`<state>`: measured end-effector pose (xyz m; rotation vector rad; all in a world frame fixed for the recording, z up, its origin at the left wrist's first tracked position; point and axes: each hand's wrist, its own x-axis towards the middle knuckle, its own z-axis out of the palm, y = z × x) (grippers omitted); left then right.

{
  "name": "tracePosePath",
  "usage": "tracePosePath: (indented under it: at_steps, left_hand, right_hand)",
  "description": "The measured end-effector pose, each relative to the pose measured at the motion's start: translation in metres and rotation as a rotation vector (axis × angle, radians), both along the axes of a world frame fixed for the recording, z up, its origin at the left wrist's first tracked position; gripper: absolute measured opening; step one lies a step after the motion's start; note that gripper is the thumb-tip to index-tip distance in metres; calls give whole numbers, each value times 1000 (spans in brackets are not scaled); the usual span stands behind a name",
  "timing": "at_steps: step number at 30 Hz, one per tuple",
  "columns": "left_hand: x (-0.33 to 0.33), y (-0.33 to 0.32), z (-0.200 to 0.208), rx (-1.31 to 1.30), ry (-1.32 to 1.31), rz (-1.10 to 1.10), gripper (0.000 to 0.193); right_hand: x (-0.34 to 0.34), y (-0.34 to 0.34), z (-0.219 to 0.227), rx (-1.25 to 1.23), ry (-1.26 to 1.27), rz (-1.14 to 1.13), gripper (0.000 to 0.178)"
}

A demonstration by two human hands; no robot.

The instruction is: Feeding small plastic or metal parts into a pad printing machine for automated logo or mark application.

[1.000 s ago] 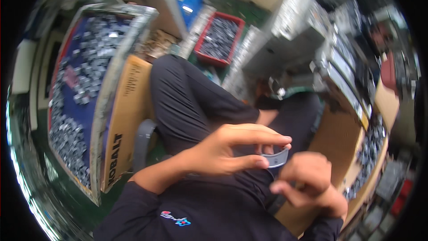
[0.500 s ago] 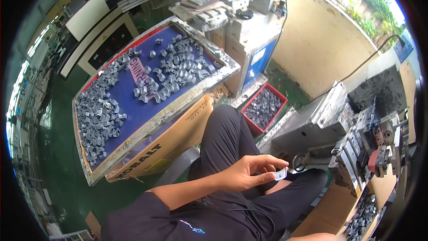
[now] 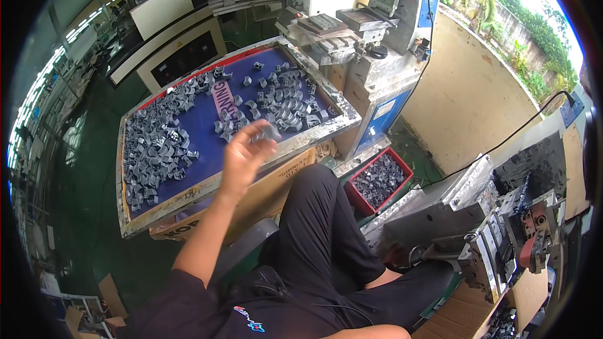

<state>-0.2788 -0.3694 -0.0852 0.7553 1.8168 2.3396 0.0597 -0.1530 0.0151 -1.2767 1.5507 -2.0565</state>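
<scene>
My left hand (image 3: pixel 244 158) is raised in front of the near edge of the blue-topped table (image 3: pixel 204 144). Its thumb and fingers pinch a small curved grey metal piece (image 3: pixel 271 132), slightly smeared by motion. Behind it, many similar pieces (image 3: pixel 286 97) are spread over the table's right half, and a denser heap of them (image 3: pixel 157 147) covers the left side. Of my right arm, only a bit of forearm (image 3: pixel 370 333) shows at the lower edge; the right hand is out of the picture.
A red bin (image 3: pixel 405 183) of dark metal pieces stands on the floor beyond my knees. To my right is a machine with a metal die block (image 3: pixel 483 260), above a cardboard box (image 3: pixel 455 314). A grey cabinet (image 3: pixel 377 81) adjoins the table's right corner.
My left hand has swung from above my lap, near the machine, up and left to the table, carrying the small piece. The view has shifted; my right hand's edge has left the picture.
</scene>
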Motion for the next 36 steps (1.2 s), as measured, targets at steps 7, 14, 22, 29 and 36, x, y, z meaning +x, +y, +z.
tracePosePath:
  at_steps: [7, 14, 22, 29, 36]
  left_hand:
    - [-94, -58, -31, -320, 31, 275, 40]
    - [-156, -54, -59, -820, 497, 308, 40]
    - [-162, -44, -74, -1079, 378, 416, 40]
    - [-169, -52, -76, -1101, 325, 380, 45]
    - [-166, -49, -77, -1129, 302, 370, 46]
  right_hand:
    - [1, -3, -12, -82, 168, 27, 31]
    - [4, 9, -28, -377, 296, 268, 38]
    - [-34, -15, -16, -773, 134, 86, 38]
    - [-34, -17, -15, -716, 124, 20, 39]
    - [41, -115, -32, -1011, -192, -316, 44]
